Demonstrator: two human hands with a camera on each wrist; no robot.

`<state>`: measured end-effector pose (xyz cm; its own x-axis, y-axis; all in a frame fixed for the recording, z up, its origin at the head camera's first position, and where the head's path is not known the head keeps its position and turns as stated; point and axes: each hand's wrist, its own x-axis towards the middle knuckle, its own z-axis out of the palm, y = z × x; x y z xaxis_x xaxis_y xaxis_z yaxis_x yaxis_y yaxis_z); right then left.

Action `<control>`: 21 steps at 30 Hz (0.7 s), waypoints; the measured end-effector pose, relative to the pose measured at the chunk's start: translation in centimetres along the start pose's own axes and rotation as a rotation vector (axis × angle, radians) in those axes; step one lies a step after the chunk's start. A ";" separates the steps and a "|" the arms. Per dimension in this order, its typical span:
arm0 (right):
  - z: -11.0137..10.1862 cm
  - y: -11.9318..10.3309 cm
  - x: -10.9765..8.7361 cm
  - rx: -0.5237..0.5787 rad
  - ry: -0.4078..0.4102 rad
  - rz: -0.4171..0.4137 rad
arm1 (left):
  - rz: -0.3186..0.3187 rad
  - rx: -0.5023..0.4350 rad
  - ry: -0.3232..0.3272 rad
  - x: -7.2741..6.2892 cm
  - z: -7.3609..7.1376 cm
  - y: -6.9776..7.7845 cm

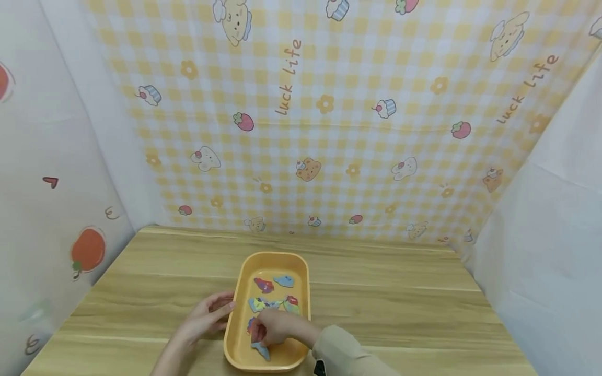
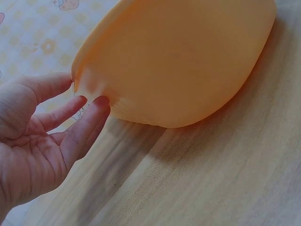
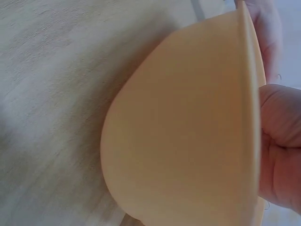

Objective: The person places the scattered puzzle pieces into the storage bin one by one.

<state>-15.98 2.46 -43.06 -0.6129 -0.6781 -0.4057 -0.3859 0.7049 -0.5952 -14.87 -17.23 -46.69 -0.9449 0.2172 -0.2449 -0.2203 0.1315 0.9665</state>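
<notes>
A yellow-orange tray (image 1: 229, 344) with rounded corners stands on the table and holds several small flat colourful cut-out pieces. My right hand (image 1: 275, 325) reaches inside its near half, fingers curled downward, and pinches a blue-grey flat piece (image 1: 261, 352). A red and blue piece (image 1: 250, 326) is partly hidden behind that hand. In the right wrist view the tray wall hides the fingertips of the right hand (image 3: 282, 141). My left hand (image 1: 204, 319) is at the tray's left side. Its fairly straight fingers (image 2: 77, 132) touch the outer wall, with the thumb at the rim.
Farther up the tray lie a red-purple piece (image 1: 264, 285), a light blue piece (image 1: 284, 281), a yellow and blue piece (image 1: 257, 304) and a red and green piece (image 1: 291, 304). Behind the wooden table (image 1: 400, 303) hangs a yellow checked cloth (image 1: 348, 141).
</notes>
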 end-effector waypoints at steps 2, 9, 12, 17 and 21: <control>0.1 0.0 0.0 -0.008 0.003 -0.012 | -0.003 0.005 0.005 0.0 0.0 0.0; 0.1 0.4 -0.2 -0.039 0.010 -0.033 | 0.014 0.019 -0.018 0.1 0.3 0.0; 0.0 0.4 -0.4 -0.074 0.026 -0.049 | 0.021 0.016 -0.027 0.0 0.3 0.0; 0.0 0.2 -0.6 -0.070 0.052 -0.083 | 0.014 0.017 -0.013 -0.3 0.0 0.0; -0.3 0.5 -1.1 -0.025 0.077 -0.089 | 0.015 0.009 -0.023 -0.2 0.0 0.1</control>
<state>-15.69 3.59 -42.71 -0.6259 -0.7212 -0.2968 -0.4576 0.6478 -0.6091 -14.71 -17.24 -46.56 -0.9422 0.2417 -0.2320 -0.2036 0.1368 0.9695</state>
